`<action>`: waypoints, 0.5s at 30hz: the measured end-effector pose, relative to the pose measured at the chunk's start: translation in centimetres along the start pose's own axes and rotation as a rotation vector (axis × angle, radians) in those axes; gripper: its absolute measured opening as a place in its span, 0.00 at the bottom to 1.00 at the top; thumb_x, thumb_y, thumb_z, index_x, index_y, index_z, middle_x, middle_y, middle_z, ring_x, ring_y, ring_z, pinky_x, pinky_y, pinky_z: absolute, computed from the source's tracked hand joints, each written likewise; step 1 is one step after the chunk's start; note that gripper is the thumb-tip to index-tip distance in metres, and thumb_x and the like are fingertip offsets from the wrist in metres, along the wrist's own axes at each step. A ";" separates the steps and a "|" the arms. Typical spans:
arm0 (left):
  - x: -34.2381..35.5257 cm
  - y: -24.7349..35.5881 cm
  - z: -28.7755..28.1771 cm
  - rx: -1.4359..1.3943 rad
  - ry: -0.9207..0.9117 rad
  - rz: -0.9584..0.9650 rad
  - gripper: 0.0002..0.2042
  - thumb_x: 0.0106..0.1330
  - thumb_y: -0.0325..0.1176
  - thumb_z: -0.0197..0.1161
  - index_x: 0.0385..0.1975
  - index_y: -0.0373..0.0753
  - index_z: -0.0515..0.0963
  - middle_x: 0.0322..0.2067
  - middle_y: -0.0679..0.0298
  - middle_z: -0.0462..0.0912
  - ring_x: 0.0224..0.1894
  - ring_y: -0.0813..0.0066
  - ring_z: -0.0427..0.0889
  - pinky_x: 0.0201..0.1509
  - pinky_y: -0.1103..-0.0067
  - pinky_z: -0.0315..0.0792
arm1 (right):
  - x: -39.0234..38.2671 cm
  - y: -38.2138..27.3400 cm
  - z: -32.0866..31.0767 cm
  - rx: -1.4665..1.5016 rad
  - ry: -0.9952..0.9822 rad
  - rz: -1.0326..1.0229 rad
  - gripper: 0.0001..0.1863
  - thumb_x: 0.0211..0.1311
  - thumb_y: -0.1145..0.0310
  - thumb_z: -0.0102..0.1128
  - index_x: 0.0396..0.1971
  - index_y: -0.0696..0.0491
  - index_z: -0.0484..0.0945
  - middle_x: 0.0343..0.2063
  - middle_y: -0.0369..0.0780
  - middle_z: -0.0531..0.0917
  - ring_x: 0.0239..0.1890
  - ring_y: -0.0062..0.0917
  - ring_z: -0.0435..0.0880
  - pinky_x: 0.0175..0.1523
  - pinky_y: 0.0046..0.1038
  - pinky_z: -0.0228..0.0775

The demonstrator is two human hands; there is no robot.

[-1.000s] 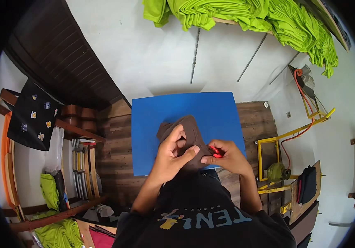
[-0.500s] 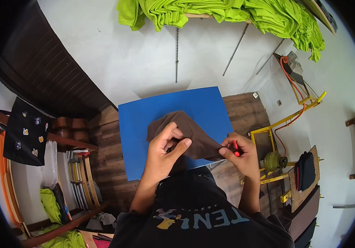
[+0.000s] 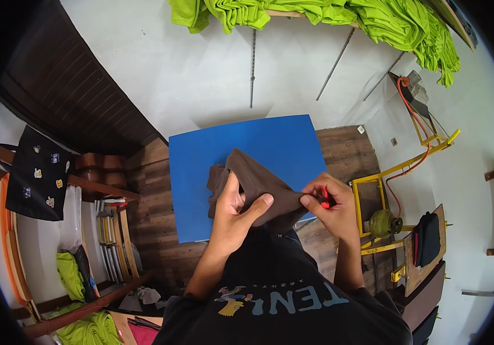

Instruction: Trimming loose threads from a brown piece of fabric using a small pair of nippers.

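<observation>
A piece of dark brown cloth [image 3: 258, 178] is gathered over a blue tabletop [image 3: 198, 149]. My left hand [image 3: 236, 215] is closed on it, thumb pressed on the cloth and some fingers tucked in among the folds. My right hand [image 3: 330, 204] pinches a stretched corner of the cloth at the right, and a small red tool [image 3: 324, 197], too hidden to make out exactly, is held in its curled fingers.
Lime-green garments [image 3: 396, 26] lie on a high wall shelf. At right stand a yellow metal frame [image 3: 367, 184], an olive gas cylinder [image 3: 385, 223] and a board with dark folded cloth [image 3: 426, 241]. A black tote [image 3: 37, 172] hangs left, near leaning wooden frames [image 3: 120, 241].
The cloth has been spread out toward the right, my right hand moving right and up with its corner. In the last half second my left fingers have slipped further under a raised fold.
</observation>
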State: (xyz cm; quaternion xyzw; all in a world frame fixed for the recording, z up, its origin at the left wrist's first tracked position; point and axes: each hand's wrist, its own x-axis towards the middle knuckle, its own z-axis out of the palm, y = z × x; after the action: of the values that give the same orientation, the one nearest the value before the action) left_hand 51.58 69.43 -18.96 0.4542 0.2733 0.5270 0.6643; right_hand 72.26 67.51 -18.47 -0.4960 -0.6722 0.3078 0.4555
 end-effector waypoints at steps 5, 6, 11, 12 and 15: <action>0.0 0.2 -0.5 0.054 0.078 0.013 0.24 0.67 0.21 0.56 0.60 0.31 0.57 0.49 0.60 0.74 0.51 0.77 0.75 0.54 0.81 0.70 | 1.1 -1.9 0.3 -0.257 0.078 -0.133 0.18 0.54 0.72 0.66 0.45 0.57 0.76 0.29 0.41 0.76 0.27 0.31 0.76 0.32 0.26 0.69; 0.2 0.5 -0.5 0.053 0.078 0.024 0.23 0.67 0.21 0.56 0.59 0.31 0.58 0.47 0.60 0.75 0.50 0.78 0.75 0.53 0.81 0.70 | 1.1 -2.3 0.2 -0.278 0.048 -0.117 0.21 0.54 0.70 0.67 0.49 0.56 0.74 0.30 0.42 0.76 0.28 0.34 0.77 0.33 0.28 0.70; 1.6 0.9 -1.1 0.059 0.080 0.031 0.19 0.67 0.23 0.57 0.55 0.31 0.60 0.44 0.61 0.76 0.45 0.81 0.77 0.49 0.84 0.71 | 2.2 -1.6 0.5 -0.353 -0.107 -0.196 0.24 0.53 0.63 0.69 0.48 0.55 0.75 0.25 0.41 0.76 0.24 0.30 0.77 0.28 0.28 0.70; 1.9 1.0 -1.1 0.059 0.087 0.019 0.18 0.68 0.24 0.57 0.54 0.31 0.61 0.43 0.61 0.77 0.44 0.82 0.77 0.48 0.84 0.71 | 2.6 -1.3 0.6 -0.374 -0.104 -0.208 0.22 0.52 0.62 0.70 0.45 0.55 0.76 0.23 0.40 0.76 0.21 0.30 0.76 0.26 0.28 0.69; 2.8 0.9 -1.4 0.061 0.091 -0.002 0.17 0.68 0.24 0.57 0.53 0.32 0.61 0.42 0.62 0.77 0.42 0.83 0.77 0.45 0.85 0.71 | 3.5 0.1 1.4 -0.386 -0.050 -0.250 0.19 0.49 0.61 0.72 0.36 0.56 0.78 0.19 0.39 0.76 0.17 0.30 0.76 0.22 0.28 0.68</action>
State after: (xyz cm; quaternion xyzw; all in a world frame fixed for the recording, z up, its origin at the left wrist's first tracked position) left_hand 50.79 72.57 -18.42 0.4496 0.3196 0.5378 0.6375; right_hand 70.73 70.91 -18.03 -0.4788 -0.7860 0.1267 0.3699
